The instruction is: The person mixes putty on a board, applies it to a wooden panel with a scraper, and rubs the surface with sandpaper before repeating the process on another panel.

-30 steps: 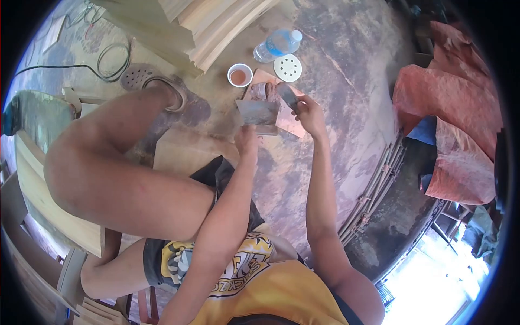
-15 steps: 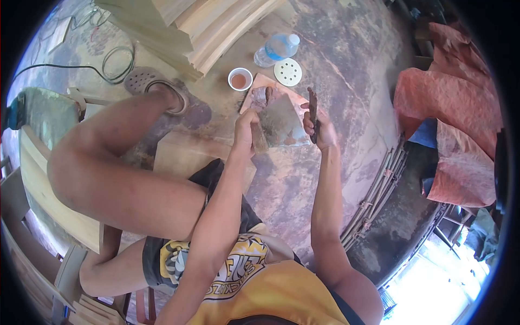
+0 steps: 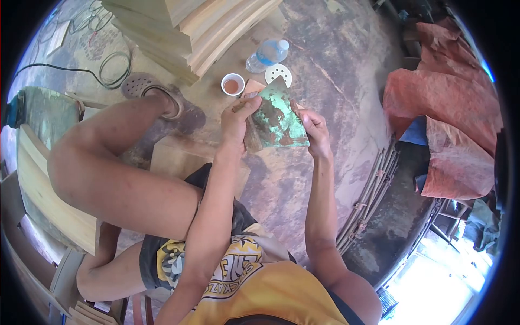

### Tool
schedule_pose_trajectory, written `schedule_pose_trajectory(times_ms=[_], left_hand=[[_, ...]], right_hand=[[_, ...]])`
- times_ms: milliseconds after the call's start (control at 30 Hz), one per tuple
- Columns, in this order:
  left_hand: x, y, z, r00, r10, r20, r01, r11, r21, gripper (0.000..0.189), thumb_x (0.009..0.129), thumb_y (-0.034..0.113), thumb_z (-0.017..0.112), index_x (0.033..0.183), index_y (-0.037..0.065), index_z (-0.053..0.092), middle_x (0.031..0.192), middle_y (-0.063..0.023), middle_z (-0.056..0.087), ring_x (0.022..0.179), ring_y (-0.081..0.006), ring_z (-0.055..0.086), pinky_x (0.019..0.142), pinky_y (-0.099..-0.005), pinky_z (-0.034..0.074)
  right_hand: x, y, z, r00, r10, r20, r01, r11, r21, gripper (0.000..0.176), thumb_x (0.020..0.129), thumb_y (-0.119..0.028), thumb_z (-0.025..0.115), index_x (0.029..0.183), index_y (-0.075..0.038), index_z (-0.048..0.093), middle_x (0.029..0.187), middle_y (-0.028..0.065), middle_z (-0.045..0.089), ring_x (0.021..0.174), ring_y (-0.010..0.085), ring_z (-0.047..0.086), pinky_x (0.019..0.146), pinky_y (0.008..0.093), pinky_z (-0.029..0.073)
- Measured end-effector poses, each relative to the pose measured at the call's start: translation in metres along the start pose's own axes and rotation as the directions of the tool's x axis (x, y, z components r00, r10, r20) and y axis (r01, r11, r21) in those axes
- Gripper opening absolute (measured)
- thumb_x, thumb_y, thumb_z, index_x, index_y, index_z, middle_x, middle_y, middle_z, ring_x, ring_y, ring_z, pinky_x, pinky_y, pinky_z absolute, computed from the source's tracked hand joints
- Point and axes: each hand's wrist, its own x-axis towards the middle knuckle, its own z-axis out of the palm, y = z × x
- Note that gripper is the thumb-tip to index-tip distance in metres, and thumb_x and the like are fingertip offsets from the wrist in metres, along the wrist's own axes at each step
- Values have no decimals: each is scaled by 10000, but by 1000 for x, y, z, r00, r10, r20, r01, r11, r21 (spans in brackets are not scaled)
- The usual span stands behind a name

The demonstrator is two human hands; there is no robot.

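My left hand [image 3: 236, 120] grips a wide, flat putty knife [image 3: 279, 118] by the wooden strip along its left edge. The blade shines green and carries smears of brown paste. At the blade's right edge, my right hand [image 3: 316, 129] is closed on a thin, brown-smeared spreader [image 3: 296, 107], of which only a sliver shows. Its other fingers are hidden behind. Under the blade, a small board [image 3: 253, 86] lies on the floor, mostly covered from view.
Beyond the hands are a white cup [image 3: 232, 84] of brownish liquid, a plastic bottle [image 3: 266, 56] and a white disc with holes [image 3: 278, 75]. Stacked wooden pieces [image 3: 200, 32] stand farther off. Bundled sticks [image 3: 368, 195] and reddish sheets [image 3: 433, 108] are at the right.
The putty knife has turned so its paste-smeared face shows green. My right hand has moved in to the blade's right edge, bringing the spreader against or close to it.
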Motion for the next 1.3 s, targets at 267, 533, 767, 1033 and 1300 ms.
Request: schedule_pose_trajectory(times_ms=[267, 533, 767, 1033, 1300], left_hand=[[-7, 16, 0, 995, 95, 37, -95, 995, -9, 222, 843, 175, 789, 946, 5, 690, 887, -52, 700, 766, -136, 664, 699, -288, 539], [-12, 17, 4, 985, 149, 83, -143, 987, -74, 223, 852, 190, 786, 936, 19, 669, 852, -51, 681, 717, -134, 656, 646, -280, 550], [-13, 9, 1, 987, 127, 100, -125, 992, -30, 215, 861, 182, 776, 950, 21, 664, 854, -52, 678, 719, -140, 661, 651, -273, 544], [-15, 22, 8, 986, 163, 42, -165, 985, 58, 191, 880, 195, 750, 961, 38, 676, 911, -27, 675, 805, -122, 638, 735, -271, 505], [-29, 23, 9, 963, 268, -37, -270, 961, -62, 237, 852, 101, 723, 1062, 16, 651, 967, -55, 671, 950, -154, 632, 852, -302, 486]], right_hand=[[-15, -51, -2, 995, 27, 98, 5, 951, -308, 377, 943, -323, 684, 1072, 29, 723, 813, 17, 677, 746, 87, 563, 673, 251, 446], [-16, -75, -4, 999, 21, 46, 1, 906, -424, 308, 904, -248, 747, 1012, 39, 737, 765, 27, 654, 711, 97, 545, 636, 280, 440], [-27, -72, -13, 999, 28, -36, -43, 841, -539, 294, 883, -226, 758, 977, 52, 740, 745, 39, 669, 695, 91, 556, 614, 270, 438], [-23, -22, -58, 966, 104, -238, -259, 355, -898, 363, 866, -398, 704, 981, -60, 766, 785, 150, 720, 736, 238, 690, 694, 362, 517], [31, 255, -118, 915, 69, -397, -300, 776, -555, 411, 868, -327, 648, 1155, -35, 695, 866, 181, 724, 803, 270, 705, 756, 391, 536]])
